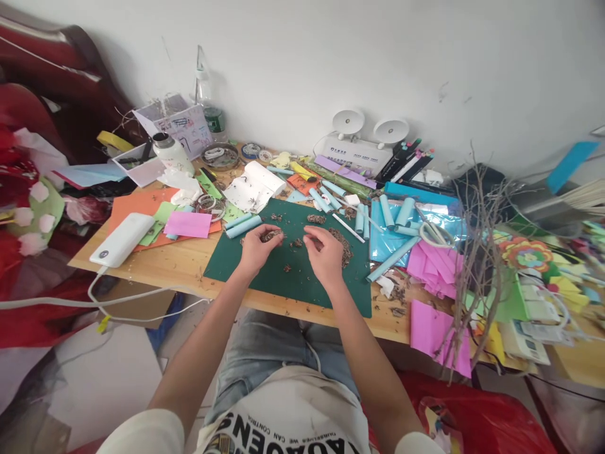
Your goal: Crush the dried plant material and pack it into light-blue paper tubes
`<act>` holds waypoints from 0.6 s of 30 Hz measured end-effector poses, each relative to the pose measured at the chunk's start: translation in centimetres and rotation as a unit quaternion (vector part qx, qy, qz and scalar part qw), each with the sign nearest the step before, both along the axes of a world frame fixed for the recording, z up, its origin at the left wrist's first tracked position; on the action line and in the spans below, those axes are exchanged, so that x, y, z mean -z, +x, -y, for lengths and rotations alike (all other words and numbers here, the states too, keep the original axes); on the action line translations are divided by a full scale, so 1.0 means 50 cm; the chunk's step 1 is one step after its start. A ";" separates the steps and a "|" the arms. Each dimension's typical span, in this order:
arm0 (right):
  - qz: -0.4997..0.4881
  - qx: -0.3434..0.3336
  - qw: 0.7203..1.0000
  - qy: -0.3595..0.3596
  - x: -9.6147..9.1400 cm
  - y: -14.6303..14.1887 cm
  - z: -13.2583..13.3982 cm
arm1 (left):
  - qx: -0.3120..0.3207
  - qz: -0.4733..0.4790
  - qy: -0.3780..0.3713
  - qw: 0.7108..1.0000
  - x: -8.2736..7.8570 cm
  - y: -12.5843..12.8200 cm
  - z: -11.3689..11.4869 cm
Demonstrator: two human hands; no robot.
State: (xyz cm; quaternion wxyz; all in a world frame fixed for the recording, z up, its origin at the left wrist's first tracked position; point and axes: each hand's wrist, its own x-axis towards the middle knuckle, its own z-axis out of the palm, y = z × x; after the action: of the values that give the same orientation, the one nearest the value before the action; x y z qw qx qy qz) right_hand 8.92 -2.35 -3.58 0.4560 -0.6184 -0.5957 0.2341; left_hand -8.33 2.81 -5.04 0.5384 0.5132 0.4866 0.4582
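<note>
My left hand (256, 251) is closed around a clump of dry brown plant bits (272, 235), held over the green cutting mat (288, 296). Across from it, my right hand (326, 253) has its fingers curled and drawn together; whatever lies between the fingertips is too small to make out. Loose brown crumbs (295, 243) are scattered on the mat between both hands. A larger heap of the same dry bits (347, 248) lies just beyond my right hand, partly hidden by it. Behind, a compact brown bundle (316, 219) rests near the mat's far side.
Light-blue paper rolls (244, 226) lie left of the mat, with more on the right beside scissors (437, 234). A white power bank (121, 239) with a cable sits at the left. Upright bare twigs (489, 271) and pink paper (439, 334) crowd the right side.
</note>
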 end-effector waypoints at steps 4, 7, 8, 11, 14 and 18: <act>0.225 -0.089 0.970 -0.034 -0.030 0.014 -0.001 | -0.032 -0.057 0.026 0.998 0.002 -0.026 0.028; 0.311 -0.163 0.934 -0.060 -0.048 -0.006 -0.066 | 0.008 -0.162 0.085 0.983 0.002 -0.041 0.065; 0.319 -0.175 0.928 -0.081 -0.051 -0.017 -0.096 | 0.032 -0.209 0.112 0.971 0.001 -0.043 0.076; 0.345 -0.208 0.907 -0.120 -0.050 -0.051 -0.187 | 0.104 -0.336 0.163 0.922 0.001 -0.037 0.098; 0.387 -0.241 0.883 -0.109 -0.042 -0.075 -0.233 | 0.158 -0.442 0.205 0.859 0.004 -0.018 0.098; 0.434 -0.252 0.857 -0.118 -0.044 -0.060 -0.211 | 0.220 -0.546 0.259 0.766 0.006 0.002 0.093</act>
State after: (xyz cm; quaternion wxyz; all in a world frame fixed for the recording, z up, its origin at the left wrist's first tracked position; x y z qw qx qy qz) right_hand 5.93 8.20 -1.39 -0.0002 -0.5350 -0.8366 0.1174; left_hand -8.23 -1.86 -5.33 0.1147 0.8894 0.4355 0.0784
